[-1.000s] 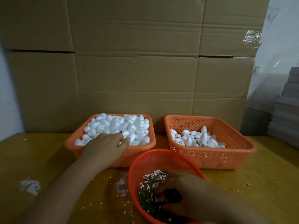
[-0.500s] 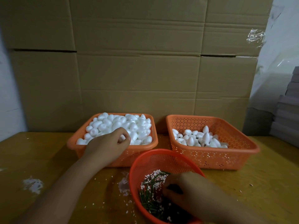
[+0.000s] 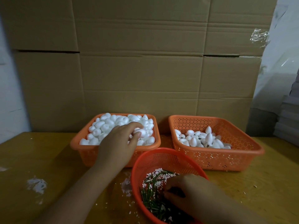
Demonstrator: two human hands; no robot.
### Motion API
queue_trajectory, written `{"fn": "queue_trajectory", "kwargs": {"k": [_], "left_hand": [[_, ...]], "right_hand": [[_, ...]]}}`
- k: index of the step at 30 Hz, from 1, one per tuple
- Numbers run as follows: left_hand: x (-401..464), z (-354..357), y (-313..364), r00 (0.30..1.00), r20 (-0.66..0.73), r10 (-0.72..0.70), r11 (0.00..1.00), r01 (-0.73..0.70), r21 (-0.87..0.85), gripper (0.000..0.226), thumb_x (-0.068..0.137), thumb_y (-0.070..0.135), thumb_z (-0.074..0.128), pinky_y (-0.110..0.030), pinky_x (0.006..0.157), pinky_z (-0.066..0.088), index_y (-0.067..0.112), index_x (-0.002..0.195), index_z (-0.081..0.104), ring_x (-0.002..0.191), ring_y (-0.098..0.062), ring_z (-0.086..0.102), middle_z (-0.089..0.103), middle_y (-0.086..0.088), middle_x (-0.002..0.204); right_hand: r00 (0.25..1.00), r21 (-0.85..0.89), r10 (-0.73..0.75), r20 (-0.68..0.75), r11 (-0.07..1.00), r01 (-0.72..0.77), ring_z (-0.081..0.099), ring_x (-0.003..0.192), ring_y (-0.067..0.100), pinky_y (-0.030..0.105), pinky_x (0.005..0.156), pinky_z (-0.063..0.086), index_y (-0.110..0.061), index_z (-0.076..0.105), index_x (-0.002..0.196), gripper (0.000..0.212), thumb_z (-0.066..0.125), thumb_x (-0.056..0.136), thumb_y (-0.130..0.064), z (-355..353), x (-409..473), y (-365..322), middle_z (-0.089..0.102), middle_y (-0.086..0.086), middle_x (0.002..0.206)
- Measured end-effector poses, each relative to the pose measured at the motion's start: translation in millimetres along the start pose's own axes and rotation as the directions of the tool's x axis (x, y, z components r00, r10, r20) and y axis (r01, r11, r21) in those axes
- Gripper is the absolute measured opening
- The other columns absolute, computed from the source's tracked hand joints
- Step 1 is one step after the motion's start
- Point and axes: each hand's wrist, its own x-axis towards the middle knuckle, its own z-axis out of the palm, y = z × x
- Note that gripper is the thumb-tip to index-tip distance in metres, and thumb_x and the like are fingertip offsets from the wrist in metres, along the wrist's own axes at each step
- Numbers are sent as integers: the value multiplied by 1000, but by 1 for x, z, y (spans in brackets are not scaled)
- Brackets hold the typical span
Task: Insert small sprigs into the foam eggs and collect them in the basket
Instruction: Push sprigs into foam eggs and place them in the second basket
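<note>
While reaching over the near rim of the full orange basket (image 3: 84, 148), left hand (image 3: 119, 143) pinching one foam egg (image 3: 140, 132) between thumb and fingertips, grip curled round it atop the heaped foam eggs (image 3: 113, 122). Right hand (image 3: 192, 194) lying inside the round red basket (image 3: 161, 156), fingers bent down among the green sprigs (image 3: 151, 202) and white foam crumbs (image 3: 156, 177); whether anything is being pinched cannot be told. Second orange basket (image 3: 226, 156) sitting to the right, holding fewer eggs (image 3: 202, 139), some bearing dark spots. All baskets resting on the yellow counter (image 3: 48, 159), cardboard wall (image 3: 145, 62) standing behind.
</note>
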Motion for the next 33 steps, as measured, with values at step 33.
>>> {"fn": "queue_trajectory", "kwargs": {"k": [33], "left_hand": [[-26, 24, 53, 822, 568, -39, 321, 549, -772, 28, 92, 13, 62, -20, 63, 50, 28, 114, 72, 80, -9, 66, 73, -3, 107]], "right_hand": [[984, 51, -1, -180, 999, 10, 54, 100, -2, 19, 83, 46, -35, 67, 104, 22, 58, 88, -47, 3, 3, -3, 59, -21, 110]]}}
